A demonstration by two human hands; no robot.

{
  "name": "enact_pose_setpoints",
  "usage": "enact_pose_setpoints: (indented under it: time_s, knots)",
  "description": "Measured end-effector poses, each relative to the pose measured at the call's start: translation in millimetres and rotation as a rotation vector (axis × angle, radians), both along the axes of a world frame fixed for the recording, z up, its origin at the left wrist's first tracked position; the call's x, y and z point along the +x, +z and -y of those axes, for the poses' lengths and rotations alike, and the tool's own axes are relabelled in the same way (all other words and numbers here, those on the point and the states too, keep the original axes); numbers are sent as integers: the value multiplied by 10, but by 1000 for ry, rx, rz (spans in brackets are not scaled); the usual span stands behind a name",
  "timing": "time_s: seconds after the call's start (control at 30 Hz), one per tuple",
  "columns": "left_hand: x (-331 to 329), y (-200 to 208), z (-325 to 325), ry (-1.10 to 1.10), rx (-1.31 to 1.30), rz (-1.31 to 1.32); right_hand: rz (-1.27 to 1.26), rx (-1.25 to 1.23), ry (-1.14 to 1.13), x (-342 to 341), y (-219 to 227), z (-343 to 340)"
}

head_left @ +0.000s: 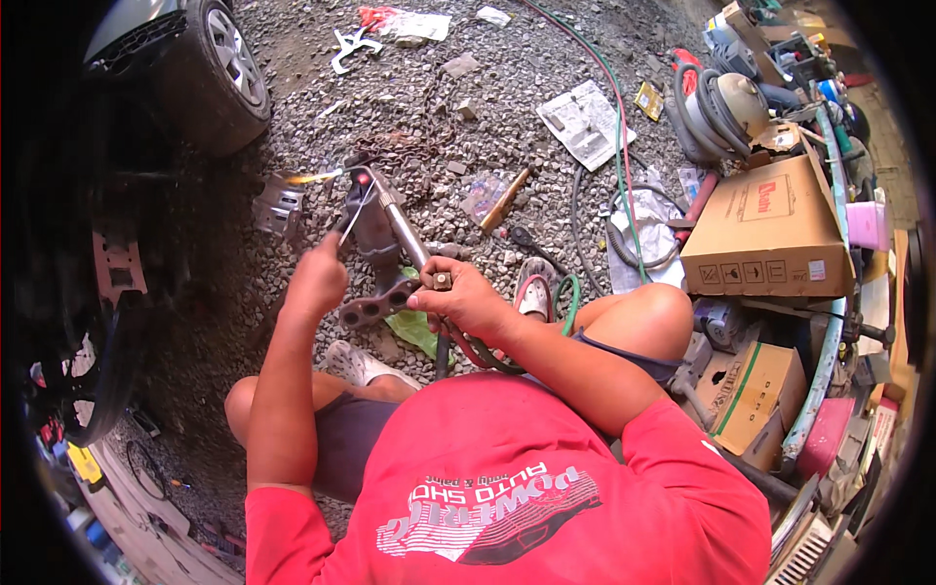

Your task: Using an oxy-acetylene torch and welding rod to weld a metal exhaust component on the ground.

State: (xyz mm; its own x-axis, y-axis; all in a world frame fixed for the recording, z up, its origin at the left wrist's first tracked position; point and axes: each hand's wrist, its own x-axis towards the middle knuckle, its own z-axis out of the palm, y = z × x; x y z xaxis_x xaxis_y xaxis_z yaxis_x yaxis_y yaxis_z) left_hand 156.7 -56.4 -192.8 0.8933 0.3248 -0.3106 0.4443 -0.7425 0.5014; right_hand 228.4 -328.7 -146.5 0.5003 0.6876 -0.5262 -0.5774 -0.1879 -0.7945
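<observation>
My right hand (468, 297) is closed around the valve end of a gas torch (405, 229), whose metal tube points up and away. A yellow flame (314, 178) streams leftward near the torch's bent tip. In my closed left hand (320, 280) is a thin metal rod (355, 216), its far end close to a small red-glowing spot (364, 179). That spot lies at the top of a rusty exhaust manifold (375, 239) standing between my hands. The manifold's flange with round ports faces me, near my right hand. My left fingers hide the rod's lower end.
Red and green hoses (624, 156) cross the gravel. A metal plate (280, 205) and a rusty chain (400, 151) lie beyond the manifold. A car wheel (229, 68) stands far left. Cardboard boxes (765, 229) and clutter line the right. Green plastic (414, 331) lies by my feet.
</observation>
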Motion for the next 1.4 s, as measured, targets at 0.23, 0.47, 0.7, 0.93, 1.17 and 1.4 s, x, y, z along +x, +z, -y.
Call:
enact_pose_setpoints:
  time_s: [0.23,0.47,0.7,0.93,1.17,1.4]
  knots:
    - [59,-315,65,96,-208,42,-28,-7,79,11,-209,-20]
    - [120,-433,-274,527,-475,461,48,-114,88,-131,-424,-23]
    - [27,-482,-179,435,-366,226,87,-88,-84,36,-520,-18]
    - [45,-563,-193,454,-381,203,138,-195,-8,130,-577,-44]
    - [69,-746,-211,498,-424,214,138,-248,29,169,-623,-111]
    - [146,-776,-137,541,-508,211,172,-265,45,190,-833,-171]
